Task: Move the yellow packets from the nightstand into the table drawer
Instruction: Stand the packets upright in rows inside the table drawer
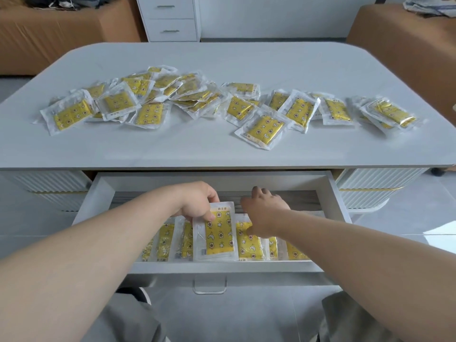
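Drawer point(222, 267) pulled open. Its front wall cuts off the lower ends of the row of packets point(249, 248) standing on edge inside, and both forearms cover more of them.

Left hand point(197, 206), over the drawer's middle, grips the held packet point(219, 239) by its top left corner, upright against the row.

Right hand point(265, 209), just right of it inside the drawer: back to the camera, fingers loosely spread and pinching nothing visible. Its underside is hidden.

Print on the held packet's top strip is too small to read.

Packets have clear wrappers with yellow inners patterned with stars, moons and flowers.

Loose packets point(265, 130) are scattered on the tabletop point(222, 154) behind the drawer.
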A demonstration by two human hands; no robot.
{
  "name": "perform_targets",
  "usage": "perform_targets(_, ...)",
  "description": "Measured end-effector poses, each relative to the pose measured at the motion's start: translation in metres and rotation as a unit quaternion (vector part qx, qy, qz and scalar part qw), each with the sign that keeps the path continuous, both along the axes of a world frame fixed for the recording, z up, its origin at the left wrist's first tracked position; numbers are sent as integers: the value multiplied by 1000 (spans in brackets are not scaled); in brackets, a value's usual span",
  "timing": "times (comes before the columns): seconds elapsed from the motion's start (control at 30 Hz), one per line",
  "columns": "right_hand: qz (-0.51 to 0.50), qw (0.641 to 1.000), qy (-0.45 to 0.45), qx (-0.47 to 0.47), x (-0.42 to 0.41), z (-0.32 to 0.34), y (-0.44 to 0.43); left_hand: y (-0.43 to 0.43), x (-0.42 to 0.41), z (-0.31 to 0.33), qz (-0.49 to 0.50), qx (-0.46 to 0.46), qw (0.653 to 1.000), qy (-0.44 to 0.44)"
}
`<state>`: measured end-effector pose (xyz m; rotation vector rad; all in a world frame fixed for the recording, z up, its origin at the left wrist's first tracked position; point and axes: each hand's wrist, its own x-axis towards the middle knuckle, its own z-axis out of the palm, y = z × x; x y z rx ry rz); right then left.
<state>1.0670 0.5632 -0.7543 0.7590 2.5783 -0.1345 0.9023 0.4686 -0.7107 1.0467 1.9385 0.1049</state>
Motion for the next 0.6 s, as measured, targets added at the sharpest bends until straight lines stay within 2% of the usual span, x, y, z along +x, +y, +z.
perform_targets(0.27, -19, 999, -32, -1, 9, 30, 2, 8, 11, -24, 27, 3, 999, -18)
perform_targets(0.4, -27, 999, 1, -20, 20, 53, 7, 8, 21, -40, -41, 42, 995, 81)
perform_targets(0.5, -30, 999, 33, -19, 27, 64, 15, 6, 23, -51, -127, 87, 974, 168)
perform_targets(0.6, -32, 998, 59, -4, 34, 71, 21, 4, 27, -56, -160, 95, 957, 220)
